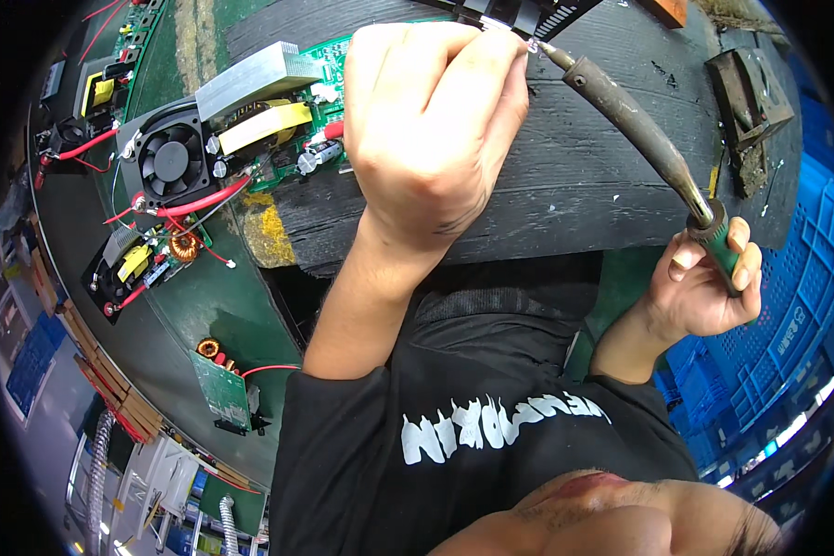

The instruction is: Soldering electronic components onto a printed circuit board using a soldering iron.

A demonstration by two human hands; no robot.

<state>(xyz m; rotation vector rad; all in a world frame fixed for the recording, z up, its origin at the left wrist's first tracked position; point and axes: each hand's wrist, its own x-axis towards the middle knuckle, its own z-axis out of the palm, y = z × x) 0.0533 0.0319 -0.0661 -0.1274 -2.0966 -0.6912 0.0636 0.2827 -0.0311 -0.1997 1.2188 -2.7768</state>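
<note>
Left hand (431, 120) is a closed fist over the dark bench mat (584, 176), fingertips pinched on something small at the top right of the fist, too small to identify. Right hand (709, 278) grips the green handle of the soldering iron (635, 125); the shaft angles up-left and the tip meets that pinched spot, touching or just beside the fingertips. Green circuit board (278, 116) with black fan (171, 157), aluminium heatsink and yellow transformer lies just left of the fist, partly hidden by it. More boards sit further left. Blue crates (797, 306) on the right.
</note>
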